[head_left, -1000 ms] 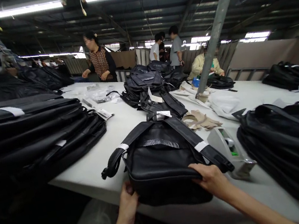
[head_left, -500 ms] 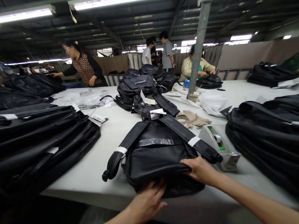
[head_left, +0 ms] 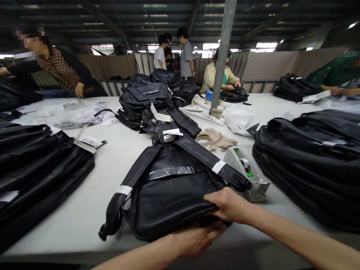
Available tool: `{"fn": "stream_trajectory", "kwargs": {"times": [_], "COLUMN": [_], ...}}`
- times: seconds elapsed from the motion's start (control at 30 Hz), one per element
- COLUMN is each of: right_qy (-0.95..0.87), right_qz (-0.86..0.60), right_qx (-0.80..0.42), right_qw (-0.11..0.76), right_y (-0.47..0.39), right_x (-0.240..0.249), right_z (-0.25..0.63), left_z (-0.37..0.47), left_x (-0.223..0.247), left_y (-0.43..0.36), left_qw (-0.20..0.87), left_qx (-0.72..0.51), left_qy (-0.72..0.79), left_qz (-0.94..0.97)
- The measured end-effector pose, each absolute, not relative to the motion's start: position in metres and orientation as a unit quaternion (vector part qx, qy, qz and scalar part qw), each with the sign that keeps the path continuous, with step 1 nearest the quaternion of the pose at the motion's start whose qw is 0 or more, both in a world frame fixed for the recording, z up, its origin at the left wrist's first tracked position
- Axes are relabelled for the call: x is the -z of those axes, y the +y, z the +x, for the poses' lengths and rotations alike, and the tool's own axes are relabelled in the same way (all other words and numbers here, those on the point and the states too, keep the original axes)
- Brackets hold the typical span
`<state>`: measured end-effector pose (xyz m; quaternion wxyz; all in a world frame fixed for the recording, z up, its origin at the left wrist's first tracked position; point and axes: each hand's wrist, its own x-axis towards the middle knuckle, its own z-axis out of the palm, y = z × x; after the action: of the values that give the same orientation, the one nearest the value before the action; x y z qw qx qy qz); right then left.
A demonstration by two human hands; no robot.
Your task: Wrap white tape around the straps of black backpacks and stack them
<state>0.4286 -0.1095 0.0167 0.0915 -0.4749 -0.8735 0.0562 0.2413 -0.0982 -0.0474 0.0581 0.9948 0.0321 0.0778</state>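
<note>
A black backpack [head_left: 172, 196] lies on the white table in front of me, its straps spread to both sides with white bands round them. My right hand [head_left: 228, 205] is closed on the bag's near edge at the right. Under that edge, my left hand [head_left: 200, 238] reaches toward the right, close below my right hand; its fingers are partly hidden, and whether they hold anything is unclear. A strip of clear tape or film [head_left: 171, 172] crosses the upper part of the bag, and a tag [head_left: 172, 133] lies at its top.
Stacks of black bags stand at the left [head_left: 18, 180] and right [head_left: 330, 165]. A tape dispenser [head_left: 251, 176] is right of the backpack, by brown paper pieces [head_left: 217, 139]. More bags [head_left: 145, 94] lie behind. A metal post [head_left: 224, 49] rises from the table [head_left: 115, 159]. Several people are around.
The view has turned, so the scene sits further left. My left hand has moved rightward under the bag's near edge, closer to my right hand, which still grips the edge.
</note>
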Motion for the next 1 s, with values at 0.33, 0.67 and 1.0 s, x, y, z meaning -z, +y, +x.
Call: {"fn": "stream_trajectory", "kwargs": {"times": [0.33, 0.67, 1.0], "right_qy": [-0.87, -0.887, -0.897], "right_qz": [-0.487, -0.371, -0.4], "right_qx": [0.023, 0.134, -0.002], "right_qw": [0.078, 0.239, 0.189], "right_y": [-0.123, -0.11, -0.107], "right_x": [-0.008, 0.027, 0.039], "right_z": [0.447, 0.46, 0.466], "left_z": [0.256, 0.25, 0.137], "left_x": [0.051, 0.047, 0.052], "left_y": [-0.092, -0.1, -0.154], "left_qw": [0.344, 0.337, -0.069], "left_qx": [-0.074, -0.11, -0.174], "left_qy": [0.026, 0.042, 0.315], "left_qz": [0.936, 0.934, 0.93]}}
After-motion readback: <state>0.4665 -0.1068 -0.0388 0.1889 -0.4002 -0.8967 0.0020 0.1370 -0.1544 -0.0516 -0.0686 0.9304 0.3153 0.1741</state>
